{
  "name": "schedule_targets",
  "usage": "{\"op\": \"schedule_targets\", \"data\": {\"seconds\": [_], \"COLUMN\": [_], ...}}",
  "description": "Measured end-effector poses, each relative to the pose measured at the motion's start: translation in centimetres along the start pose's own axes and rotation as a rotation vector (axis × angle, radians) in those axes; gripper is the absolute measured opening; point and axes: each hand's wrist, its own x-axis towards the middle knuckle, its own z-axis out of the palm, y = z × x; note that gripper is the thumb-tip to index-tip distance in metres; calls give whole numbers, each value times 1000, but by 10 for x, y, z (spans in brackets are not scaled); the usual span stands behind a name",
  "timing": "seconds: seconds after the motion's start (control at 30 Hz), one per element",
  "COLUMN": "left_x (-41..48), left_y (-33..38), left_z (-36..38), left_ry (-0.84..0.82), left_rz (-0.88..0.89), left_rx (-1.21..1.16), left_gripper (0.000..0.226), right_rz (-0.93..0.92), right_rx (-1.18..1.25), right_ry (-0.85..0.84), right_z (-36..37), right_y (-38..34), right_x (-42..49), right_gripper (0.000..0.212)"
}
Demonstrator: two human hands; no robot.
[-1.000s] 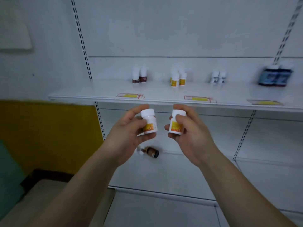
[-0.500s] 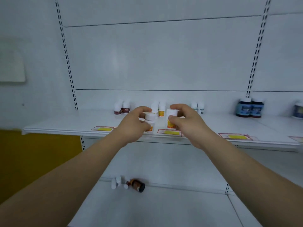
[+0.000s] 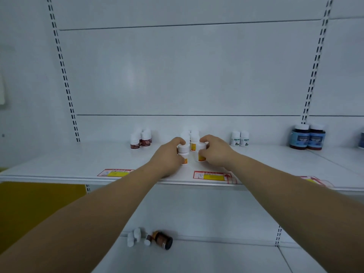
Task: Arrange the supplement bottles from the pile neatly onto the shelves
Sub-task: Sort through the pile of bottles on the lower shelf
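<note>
**Left hand** (image 3: 167,154): wrapped round left orange-label bottle (image 3: 183,152), fingers over the cap, thumb low on the body. Base at or just above the upper shelf (image 3: 59,164); contact not clear.

**Right hand** (image 3: 214,152): gripping right orange-label bottle (image 3: 201,153) the same way, just beside the first, with only a narrow gap between.

**Beyond the fingertips:** standing row of matching bottles (image 3: 194,141), close behind the held pair.

**Further back, left of the left hand:** red-label bottles (image 3: 140,139).

**Right of the right hand:** green-label bottles (image 3: 240,138); well beyond them, dark jars (image 3: 308,136).

**Nearer than the wrists, at the shelf lip:** price tags (image 3: 209,176).

**Under the forearms, on the lower shelf:** brown bottle (image 3: 162,237) on its side beside small white bottles (image 3: 134,236). Judged to be the rest of the pile, not yet shelved.

**Hazards, as judged**
- Toppling the standing row. Cause: pushing the held pair too far back, or knuckles brushing the caps behind.
- Clash between the two held bottles. Cause: both hands closing inward across so narrow a gap.
- Tip-over on release. Cause: letting go before the base sits flat, or fingers dragging across the cap while pulling away.
- Crooked placement. Cause: setting down out of line with the row behind, or with labels turned from the front.
- Chain fall along the shelf. Cause: one light bottle knocked sideways into its neighbours.
</note>
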Motion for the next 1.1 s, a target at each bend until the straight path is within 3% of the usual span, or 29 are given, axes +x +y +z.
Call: {"op": "schedule_targets", "data": {"seconds": [0.7, 0.9, 1.1], "left_x": [42, 37, 11], "left_y": [-21, -15, 0], "left_z": [24, 19, 0], "left_ry": [90, 34, -29], "left_rz": [-61, -88, -91], "left_rx": [4, -56, 34], "left_gripper": [51, 61, 59], "right_rz": [-40, -16, -122], "right_rx": [-156, -139, -274], "right_ry": [27, 4, -33], "right_z": [17, 9, -8], "right_y": [9, 3, -11], "right_x": [37, 28, 13], "right_gripper": [31, 45, 59]}}
